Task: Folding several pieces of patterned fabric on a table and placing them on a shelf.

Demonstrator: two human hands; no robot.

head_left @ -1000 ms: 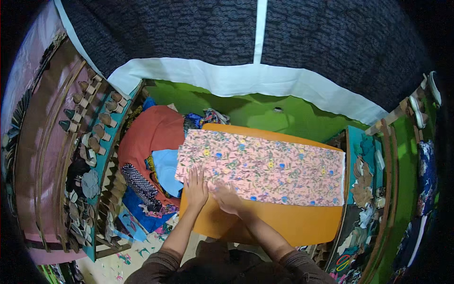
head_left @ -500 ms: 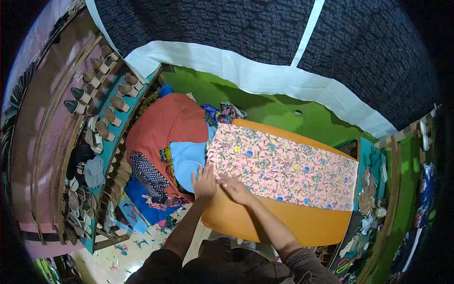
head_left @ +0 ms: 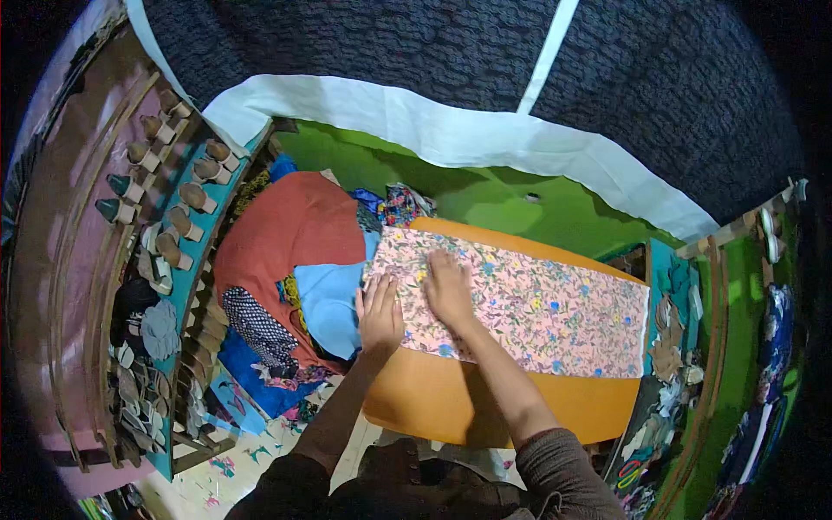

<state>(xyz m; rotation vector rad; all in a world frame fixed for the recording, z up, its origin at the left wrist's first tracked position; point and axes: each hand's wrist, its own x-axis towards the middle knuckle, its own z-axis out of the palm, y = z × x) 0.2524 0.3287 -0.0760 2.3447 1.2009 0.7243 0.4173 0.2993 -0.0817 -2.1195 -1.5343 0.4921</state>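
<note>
A long piece of pink floral fabric (head_left: 546,312) lies spread over an orange table (head_left: 520,399) with rounded ends. At the cloth's left end my left hand (head_left: 380,316) rests flat on it, fingers pointing away from me. My right hand (head_left: 448,288) lies on the cloth a little farther to the right, its fingers extended and slightly blurred. Neither hand grips anything. Left of the table is a heap of cloth: a rust-red piece (head_left: 290,221), a light blue piece (head_left: 329,303) and a dark patterned piece (head_left: 260,331).
A teal rack (head_left: 195,238) with several shoes stands at the left. Scraps and scissors with red and green handles (head_left: 629,473) lie on the right-hand shelf. Dark patterned curtains (head_left: 364,52) with pale borders hang beyond a green wall (head_left: 494,195).
My right hand has moved from the fabric's near edge up onto its surface. My left hand stays at the left end, a little farther onto the fabric. The view has shifted slightly.
</note>
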